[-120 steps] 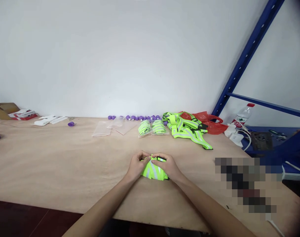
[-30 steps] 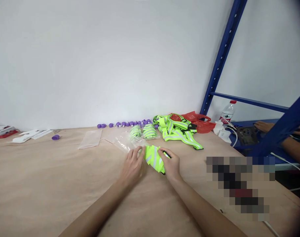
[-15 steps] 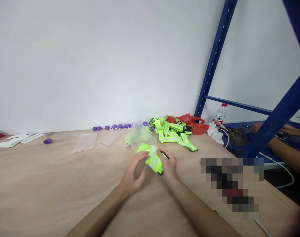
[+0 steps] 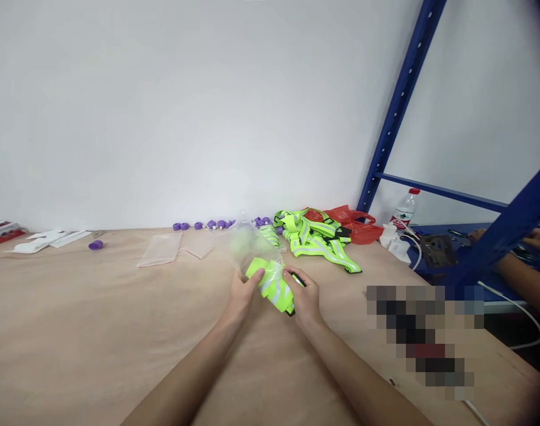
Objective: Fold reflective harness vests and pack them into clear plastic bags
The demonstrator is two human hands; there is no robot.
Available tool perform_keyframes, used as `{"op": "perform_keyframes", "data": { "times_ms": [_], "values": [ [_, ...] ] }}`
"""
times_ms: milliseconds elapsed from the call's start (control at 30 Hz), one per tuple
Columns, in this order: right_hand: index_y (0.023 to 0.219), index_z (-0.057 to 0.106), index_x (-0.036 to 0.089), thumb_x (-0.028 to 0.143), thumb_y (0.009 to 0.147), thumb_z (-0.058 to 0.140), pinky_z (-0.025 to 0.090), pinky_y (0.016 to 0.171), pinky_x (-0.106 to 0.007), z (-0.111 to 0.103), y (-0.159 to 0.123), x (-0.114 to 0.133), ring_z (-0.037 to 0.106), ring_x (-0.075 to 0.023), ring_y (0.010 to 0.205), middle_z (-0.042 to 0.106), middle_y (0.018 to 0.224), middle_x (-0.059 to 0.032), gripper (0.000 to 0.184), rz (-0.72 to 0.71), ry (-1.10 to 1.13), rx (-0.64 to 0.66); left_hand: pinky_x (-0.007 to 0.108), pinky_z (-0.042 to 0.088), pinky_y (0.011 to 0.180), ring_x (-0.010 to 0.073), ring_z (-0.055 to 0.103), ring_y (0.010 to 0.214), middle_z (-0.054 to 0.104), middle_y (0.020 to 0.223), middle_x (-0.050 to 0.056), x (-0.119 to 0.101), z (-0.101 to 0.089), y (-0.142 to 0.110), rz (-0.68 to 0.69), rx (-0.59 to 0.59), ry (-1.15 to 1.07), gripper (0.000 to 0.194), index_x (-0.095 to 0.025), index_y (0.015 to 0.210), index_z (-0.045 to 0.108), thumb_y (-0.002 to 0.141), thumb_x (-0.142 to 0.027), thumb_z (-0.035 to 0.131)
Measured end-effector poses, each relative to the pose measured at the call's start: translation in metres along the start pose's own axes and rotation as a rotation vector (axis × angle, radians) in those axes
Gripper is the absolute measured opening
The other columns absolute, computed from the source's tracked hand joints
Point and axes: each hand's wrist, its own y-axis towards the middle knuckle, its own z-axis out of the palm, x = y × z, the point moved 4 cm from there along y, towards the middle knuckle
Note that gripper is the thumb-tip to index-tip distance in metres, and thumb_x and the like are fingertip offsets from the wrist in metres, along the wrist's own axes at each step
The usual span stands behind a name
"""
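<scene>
My left hand (image 4: pixel 241 294) pinches the mouth of a clear, crinkled plastic bag (image 4: pixel 252 248), fingers closed on its edge, the bag standing up above the tabletop. My right hand (image 4: pixel 306 297) grips a folded neon-yellow reflective vest bundle with grey stripes (image 4: pixel 274 288), its upper end already inside the bag's opening, lower end tilted toward me between both hands. All of this sits just above the pale wooden table (image 4: pixel 96 331), near its middle. Farther back: a loose heap of neon-yellow reflective straps (image 4: pixel 317 236) beside a red plastic bag (image 4: pixel 352 223), a row of small purple caps (image 4: pixel 208 225) along the wall, flat clear pouches (image 4: pixel 160 249). A plastic water bottle with a red cap (image 4: pixel 405 208) stands by the blue metal rack (image 4: pixel 398 100). Another person's forearm (image 4: pixel 525 284) rests at far right.
</scene>
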Motion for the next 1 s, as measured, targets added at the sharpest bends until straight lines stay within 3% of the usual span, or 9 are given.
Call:
{"op": "perform_keyframes", "data": {
  "times_ms": [133, 267, 567, 733, 867, 1000],
  "values": [
    [0.079, 0.077, 0.015, 0.04, 0.052, 0.084, 0.052, 0.063, -0.03, -0.001, 0.0, -0.002, 0.066, -0.0235, 0.076, 0.074, 0.082, -0.0066, 0.037, 0.003, -0.004, -0.025, 0.035, 0.056, 0.083, 0.0272, 0.07, 0.095, 0.073, 0.106, 0.012, 0.021, 0.015, -0.005, -0.14, -0.027, -0.134, 0.056, -0.013, 0.11, 0.067, 0.069, -0.047, 0.085],
    [0.076, 0.075, 0.015, 0.038, 0.051, 0.084, 0.05, 0.06, -0.029, -0.003, 0.0, -0.003, 0.063, -0.0218, 0.071, 0.072, 0.077, -0.0056, 0.035, 0.011, 0.012, -0.052, 0.036, 0.056, 0.083, 0.0296, 0.07, 0.095, 0.074, 0.105, 0.015, 0.032, 0.018, -0.01, -0.211, -0.021, -0.182, 0.054, -0.011, 0.1, 0.072, 0.064, -0.048, 0.088],
    [0.081, 0.061, 0.019, 0.039, 0.053, 0.084, 0.05, 0.071, -0.027, -0.004, 0.001, -0.004, 0.06, -0.0184, 0.081, 0.064, 0.081, -0.0001, 0.041, -0.099, 0.012, -0.112, 0.035, 0.055, 0.085, 0.0283, 0.07, 0.098, 0.073, 0.113, 0.014, 0.041, 0.035, -0.033, -0.324, -0.019, -0.271, 0.059, -0.012, 0.105, 0.071, 0.063, -0.05, 0.089],
    [0.091, 0.054, 0.021, 0.048, 0.061, 0.083, 0.052, 0.07, -0.027, -0.01, 0.007, -0.015, 0.062, -0.0191, 0.083, 0.062, 0.089, -0.0011, 0.05, -0.108, 0.012, -0.151, 0.034, 0.055, 0.08, 0.0287, 0.069, 0.093, 0.076, 0.099, 0.012, 0.044, 0.046, -0.048, -0.371, 0.033, -0.229, 0.049, -0.012, 0.093, 0.075, 0.058, -0.042, 0.092],
    [0.1, 0.058, 0.022, 0.055, 0.067, 0.08, 0.055, 0.073, -0.031, -0.006, 0.006, -0.021, 0.066, -0.0233, 0.088, 0.068, 0.095, -0.0041, 0.051, -0.042, 0.016, -0.016, 0.033, 0.054, 0.082, 0.0281, 0.069, 0.095, 0.076, 0.1, 0.011, 0.038, 0.044, -0.045, -0.398, 0.043, -0.261, 0.05, -0.012, 0.098, 0.074, 0.059, -0.039, 0.092],
    [0.117, 0.062, 0.023, 0.051, 0.074, 0.078, 0.052, 0.097, -0.039, 0.012, -0.002, -0.016, 0.062, -0.0281, 0.116, 0.069, 0.122, -0.0066, 0.054, -0.01, 0.076, 0.399, 0.032, 0.054, 0.088, 0.0259, 0.069, 0.1, 0.074, 0.113, 0.012, 0.021, 0.024, -0.024, -0.358, 0.023, -0.479, 0.058, -0.013, 0.108, 0.071, 0.058, -0.033, 0.093]
  ]
}}
